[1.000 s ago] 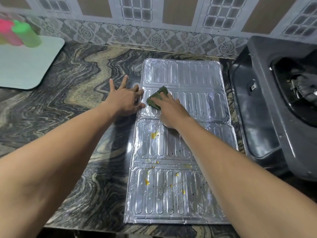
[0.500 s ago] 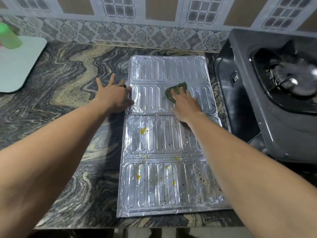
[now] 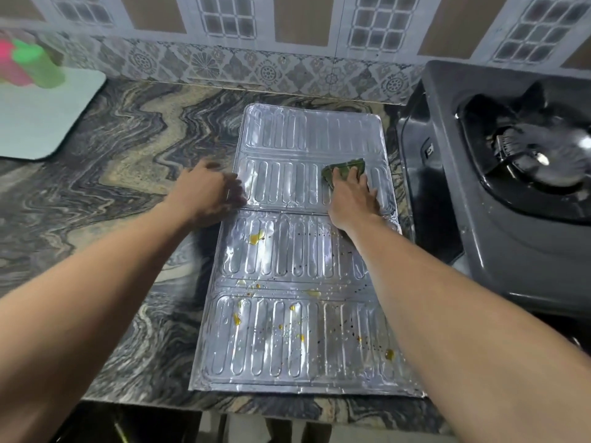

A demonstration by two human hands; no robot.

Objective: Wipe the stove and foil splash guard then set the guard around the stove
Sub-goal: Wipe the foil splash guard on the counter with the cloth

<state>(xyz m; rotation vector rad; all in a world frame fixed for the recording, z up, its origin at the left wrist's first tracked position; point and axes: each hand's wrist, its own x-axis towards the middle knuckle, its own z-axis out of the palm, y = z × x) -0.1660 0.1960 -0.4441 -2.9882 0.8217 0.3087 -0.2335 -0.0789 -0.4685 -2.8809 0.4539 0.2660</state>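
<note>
**Cloth on the foil, spatter on the near panels**

The foil splash guard (image 3: 287,330) lies flat on the marbled desk (image 3: 128,148), four ribbed panels running away from the person. The right hand (image 3: 351,199) presses a green cloth (image 3: 343,167) onto the second panel from the far end, near its right edge, fingers (image 3: 351,175) laid over it. The left hand (image 3: 208,196), blurred, rests palm down at the guard's left edge. Yellow and dark spots dot the two nearer panels. The dark stove (image 3: 499,219) stands just beside the guard on the right.
</note>
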